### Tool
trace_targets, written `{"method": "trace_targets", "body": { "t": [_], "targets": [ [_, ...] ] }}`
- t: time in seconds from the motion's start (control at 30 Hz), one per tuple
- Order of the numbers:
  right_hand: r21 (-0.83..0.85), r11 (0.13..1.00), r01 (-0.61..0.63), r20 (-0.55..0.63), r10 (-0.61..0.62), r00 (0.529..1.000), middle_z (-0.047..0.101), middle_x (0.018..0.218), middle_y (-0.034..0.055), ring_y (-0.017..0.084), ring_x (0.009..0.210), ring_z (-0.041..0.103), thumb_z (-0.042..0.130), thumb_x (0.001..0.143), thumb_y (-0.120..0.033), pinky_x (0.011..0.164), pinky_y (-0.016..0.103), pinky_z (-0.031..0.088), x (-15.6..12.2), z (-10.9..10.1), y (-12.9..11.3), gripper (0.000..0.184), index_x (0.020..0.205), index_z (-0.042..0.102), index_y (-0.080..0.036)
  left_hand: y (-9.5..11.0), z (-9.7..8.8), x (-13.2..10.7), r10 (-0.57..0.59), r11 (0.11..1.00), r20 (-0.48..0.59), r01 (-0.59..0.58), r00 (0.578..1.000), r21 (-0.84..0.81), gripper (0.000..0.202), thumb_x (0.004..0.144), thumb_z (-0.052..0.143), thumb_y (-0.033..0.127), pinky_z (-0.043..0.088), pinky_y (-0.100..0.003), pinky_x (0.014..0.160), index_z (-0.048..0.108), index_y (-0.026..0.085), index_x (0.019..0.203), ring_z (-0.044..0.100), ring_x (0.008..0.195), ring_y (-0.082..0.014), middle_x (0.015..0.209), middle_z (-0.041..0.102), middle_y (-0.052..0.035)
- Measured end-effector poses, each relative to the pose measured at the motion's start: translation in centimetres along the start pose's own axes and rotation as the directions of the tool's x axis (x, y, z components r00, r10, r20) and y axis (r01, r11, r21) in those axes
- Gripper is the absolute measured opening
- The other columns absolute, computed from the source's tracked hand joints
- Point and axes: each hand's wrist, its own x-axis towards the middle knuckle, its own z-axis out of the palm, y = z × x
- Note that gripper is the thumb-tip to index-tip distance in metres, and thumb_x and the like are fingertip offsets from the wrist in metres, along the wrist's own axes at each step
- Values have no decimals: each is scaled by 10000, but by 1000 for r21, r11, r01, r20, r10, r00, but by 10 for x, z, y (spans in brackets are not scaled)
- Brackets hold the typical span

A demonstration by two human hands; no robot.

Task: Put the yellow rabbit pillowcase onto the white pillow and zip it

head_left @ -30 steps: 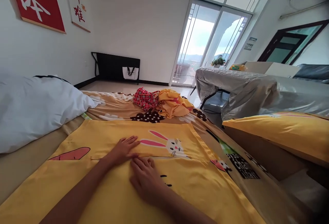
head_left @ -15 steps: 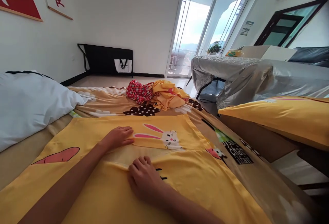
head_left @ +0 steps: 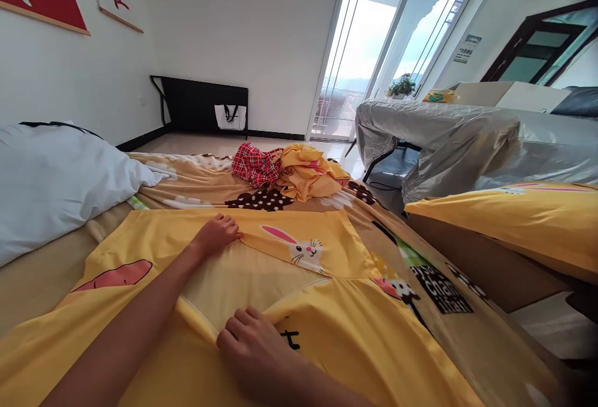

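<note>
A yellow pillowcase point(head_left: 355, 320) with a rabbit and carrot print is spread flat over the bed. Across its middle a slit gapes, showing the paler inside of the cloth. At the far edge of this opening, left of the rabbit's face, my left hand point(head_left: 217, 234) has its fingers closed on the fabric. My right hand point(head_left: 252, 348) grips the near edge, pulled down towards me. Both sets of fingertips are partly hidden in the cloth. To the left lies a plump white pillow point(head_left: 70, 182) with no printed cover.
Crumpled yellow cloth point(head_left: 311, 173) and red plaid cloth point(head_left: 256, 165) lie at the bed's far edge, on a patterned blanket point(head_left: 187, 186). A yellow-covered pillow point(head_left: 518, 214) rests at right over a brown box point(head_left: 471, 251). Behind it stands a plastic-draped table point(head_left: 443, 123).
My right hand has drawn the near edge towards me, and my left hand has closed on the far edge and shifted slightly away. The slit now gapes wider.
</note>
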Motion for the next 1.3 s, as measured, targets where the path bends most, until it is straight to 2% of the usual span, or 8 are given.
{"method": "trace_targets", "body": {
  "t": [0.27,0.43,0.7,0.83,0.93,1.03,1.17,1.3],
  "targets": [
    [8,991,-132,-76,132,988,602,857,43,196,769,494,525,843,-277,673,324,370,0,6,-4,148,956,518,-182,10,-8,-3,80,994,-12,-80,997,-79,346,921,435,441,404,-343,848,589,180,1086,577,980,-224,1057,642,-97],
    [37,998,52,-62,-49,997,596,798,16,162,700,491,553,810,-194,637,298,363,-1,15,-4,157,960,509,-174,7,-3,3,-45,994,-23,42,999,-103,352,920,453,382,402,-421,842,607,98,1062,578,1012,-306,1082,643,-174],
    [138,989,-47,-443,104,891,662,928,61,209,835,559,479,843,-115,803,363,396,5,4,-4,287,1122,517,-170,-23,-12,-30,-310,911,-34,287,950,-296,361,883,491,455,360,-373,992,629,195,1092,556,1123,-236,1166,647,-96],
    [175,984,-36,-480,117,870,656,916,65,207,837,568,481,871,-127,797,356,415,4,-3,0,234,1097,524,-168,-82,-27,-91,-710,643,-48,620,702,-450,285,832,516,303,357,-408,1019,634,142,1037,537,1159,-272,1175,637,-141],
    [187,982,-3,-494,97,864,649,864,53,195,785,568,477,869,-115,744,335,429,3,0,3,188,1036,531,-182,-122,-45,-158,-942,242,40,756,333,-608,245,822,503,308,451,-427,903,620,113,912,596,1037,-300,1002,678,-151],
    [182,983,39,-496,57,866,646,842,42,185,765,569,484,859,-96,732,324,435,5,5,6,182,1006,531,-193,-143,-69,-235,-969,-182,246,643,10,-744,299,896,394,355,524,-372,759,566,132,794,645,891,-255,804,681,-109],
    [206,975,82,-497,31,867,637,810,34,174,735,560,477,866,-86,702,311,433,6,8,7,178,992,535,-198,-144,-96,-318,-807,-569,588,349,-63,-744,394,943,337,369,558,-301,657,576,126,746,668,797,-208,753,694,-117],
    [279,959,56,-448,78,891,638,806,26,168,744,564,473,893,-113,700,302,436,5,11,6,144,966,551,-210,-141,-95,-342,-733,-680,677,128,-71,-722,412,957,302,414,559,-309,589,576,145,809,658,798,-216,766,681,-100]
  ]
}}
